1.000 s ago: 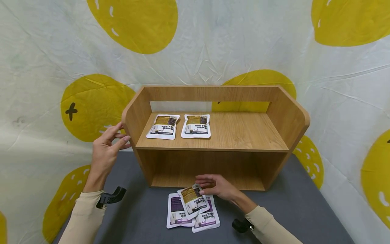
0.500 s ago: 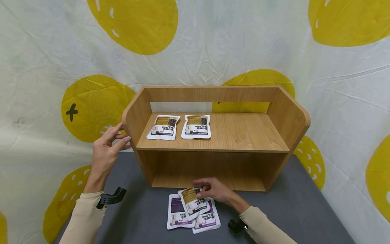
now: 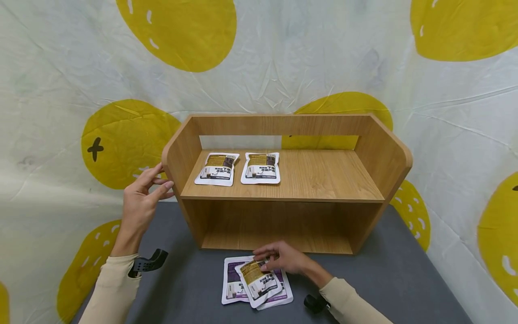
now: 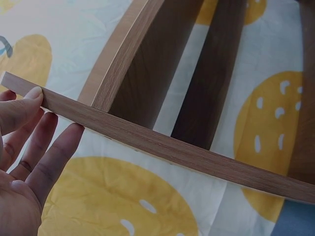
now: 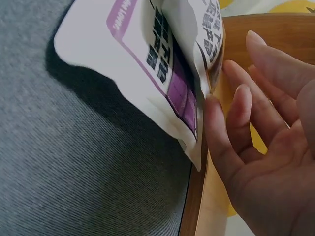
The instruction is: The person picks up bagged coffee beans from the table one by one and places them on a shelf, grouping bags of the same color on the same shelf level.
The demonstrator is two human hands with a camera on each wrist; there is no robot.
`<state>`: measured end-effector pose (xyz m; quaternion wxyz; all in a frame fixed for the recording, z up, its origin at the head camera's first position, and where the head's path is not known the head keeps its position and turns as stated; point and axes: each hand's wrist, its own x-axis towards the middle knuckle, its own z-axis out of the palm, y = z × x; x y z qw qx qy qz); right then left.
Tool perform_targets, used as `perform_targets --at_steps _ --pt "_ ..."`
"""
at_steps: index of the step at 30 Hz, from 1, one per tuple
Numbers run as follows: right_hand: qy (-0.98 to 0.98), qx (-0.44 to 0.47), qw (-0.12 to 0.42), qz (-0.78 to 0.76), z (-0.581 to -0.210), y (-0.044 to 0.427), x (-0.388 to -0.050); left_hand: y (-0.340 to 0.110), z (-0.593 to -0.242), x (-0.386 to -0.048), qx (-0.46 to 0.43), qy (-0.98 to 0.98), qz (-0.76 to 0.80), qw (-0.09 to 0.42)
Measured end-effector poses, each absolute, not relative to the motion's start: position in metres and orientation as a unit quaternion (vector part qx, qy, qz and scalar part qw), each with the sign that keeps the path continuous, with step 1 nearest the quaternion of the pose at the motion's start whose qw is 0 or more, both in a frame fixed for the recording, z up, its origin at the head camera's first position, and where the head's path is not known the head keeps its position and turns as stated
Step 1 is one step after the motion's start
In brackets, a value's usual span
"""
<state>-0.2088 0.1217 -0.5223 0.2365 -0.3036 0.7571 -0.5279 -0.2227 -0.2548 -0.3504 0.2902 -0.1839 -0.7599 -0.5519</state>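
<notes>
At the far left, the left hand (image 3: 139,202) is pinching the front edge of the side panel of the wooden shelf (image 3: 319,173), thumb on one face and fingertips on the other; a black wrist device (image 3: 150,262) is sitting at that cuff. Further right, one brown pouch (image 3: 217,169) is lying flat on the upper board, and a second brown pouch (image 3: 261,168) is lying just beside it, so the work is looking partway along, with two pouches up. Below, in front of the shelf, three are waiting on the grey table (image 3: 388,279): a left purple pouch (image 3: 232,288), a right purple pouch (image 3: 287,291), and the top brown pouch (image 3: 259,283), which is lying across both and hiding much of their fronts. The right hand (image 3: 281,258) is reaching over its upper edge, fingers loosely bent and parted; a fingertip is touching the pouch in the right wrist view, with no firm hold showing. At the right cuff another black device (image 3: 316,303) is showing, while a yellow-patterned backdrop (image 3: 259,81) is hanging behind everything.
</notes>
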Motion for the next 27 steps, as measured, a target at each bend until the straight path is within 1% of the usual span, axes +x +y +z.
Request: perform_targets --at_steps 2,10,13,20,27 --pt "0.761 -0.31 0.228 -0.522 -0.524 0.121 -0.207 -0.255 -0.35 -0.223 -0.184 -0.76 -0.552 0.29" --pt "0.83 -0.318 0.154 -0.43 -0.529 0.118 -0.2 -0.255 -0.35 -0.222 -0.182 -0.76 -0.554 0.287" --pt "0.845 -0.328 0.135 -0.4 -0.528 0.117 -0.197 -0.255 -0.35 -0.223 -0.183 -0.76 -0.554 0.287" --pt "0.852 -0.334 0.137 -0.378 -0.527 0.114 -0.194 -0.256 -0.35 -0.223 -0.177 -0.764 -0.552 0.284" --pt "0.843 -0.318 0.154 -0.406 -0.524 0.114 -0.189 -0.255 -0.35 -0.222 -0.177 -0.762 -0.556 0.281"
